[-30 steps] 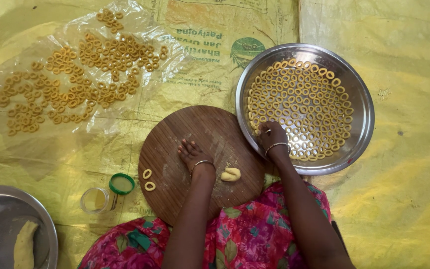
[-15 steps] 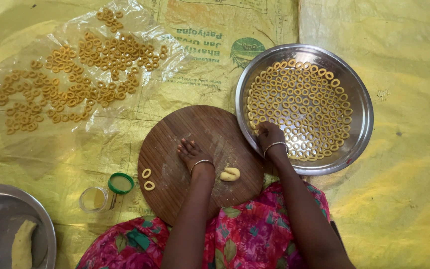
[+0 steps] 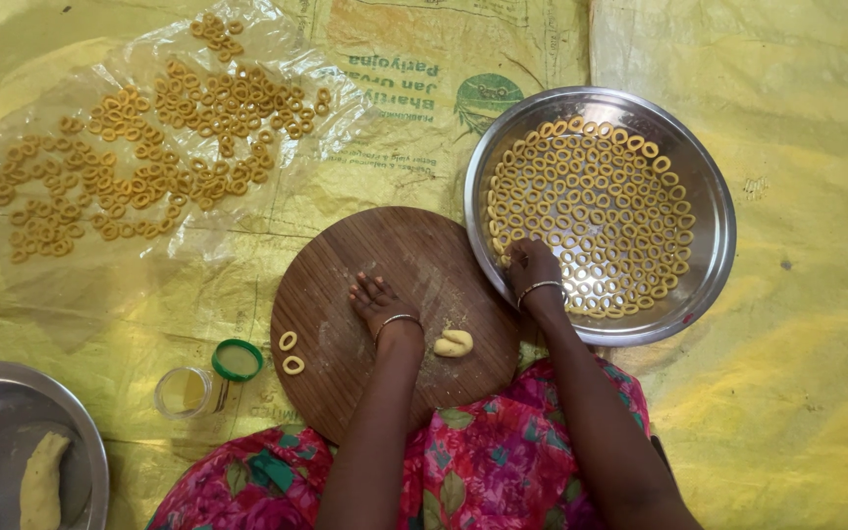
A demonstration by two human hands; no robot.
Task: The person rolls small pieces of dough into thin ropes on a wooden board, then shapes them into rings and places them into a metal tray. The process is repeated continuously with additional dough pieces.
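Head view, the only one:

Right hand (image 3: 532,267) is down at the near-left inner edge of the steel plate (image 3: 709,196), fingertips bunched together among the dough rings (image 3: 591,211) there. Can't tell whether a ring is pinched between them; the knuckles hide it.

Left hand (image 3: 377,299) lies flat on the round wooden board (image 3: 395,245), fingers slightly spread and pressing on the wood, nothing visible under them.

Progress, judged from the layout:
- Plate is mostly filled, rings in tight rows. Bare metal only along the right rim and near edge, so little room left there.
- A big earlier batch of rings (image 3: 149,147) is spread over the clear plastic sheet (image 3: 277,186) at upper left, well apart from the board.
- Two shaped rings (image 3: 291,352) wait on the board's left edge, not yet on the plate.
- A small dough lump (image 3: 452,343) sits on the board just right of the left wrist, unrolled.
- One long dough piece (image 3: 41,476) lies in the steel bowl (image 3: 80,432) at lower left, untouched. That's the remaining stock in sight.

Small open jar (image 3: 182,392) with its green lid (image 3: 238,359) stands beside the board.
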